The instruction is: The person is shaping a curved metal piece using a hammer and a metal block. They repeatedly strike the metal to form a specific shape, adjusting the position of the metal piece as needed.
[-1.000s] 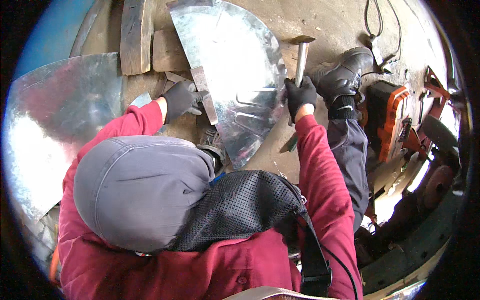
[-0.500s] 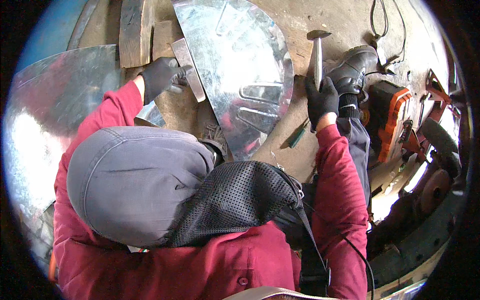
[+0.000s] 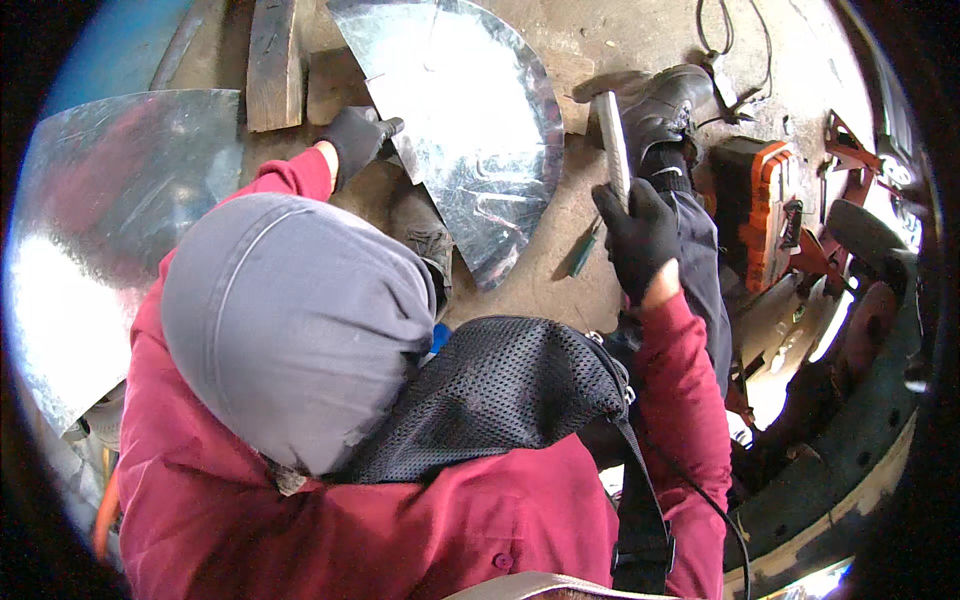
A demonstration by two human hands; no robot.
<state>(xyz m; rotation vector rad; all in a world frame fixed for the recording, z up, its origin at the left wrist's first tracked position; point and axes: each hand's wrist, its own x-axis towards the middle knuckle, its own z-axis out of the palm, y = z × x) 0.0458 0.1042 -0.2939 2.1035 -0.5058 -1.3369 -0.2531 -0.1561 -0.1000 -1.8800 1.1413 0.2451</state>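
A half-round sheet of shiny metal lies on the floor ahead of me, its straight edge facing left. My left hand, in a dark glove, is closed at that edge with a finger over it; its other fingers are partly hidden. A flat metal strip showed at this edge earlier, but now I cannot clearly tell it from the sheet. In my gloved right hand is a hammer, gripped by its light handle. Its head is smeared by motion, above the floor near my right boot.
Another large metal sheet lies at the left. Wooden beams are at the far left of centre. A green-handled tool lies near my right hand. At the right stand an orange-and-black toolbox and a cable.
My left hand has moved right and away from me, closing at the sheet's edge. My right hand has come nearer to me, the hammer tilting left. The view has shifted slightly.
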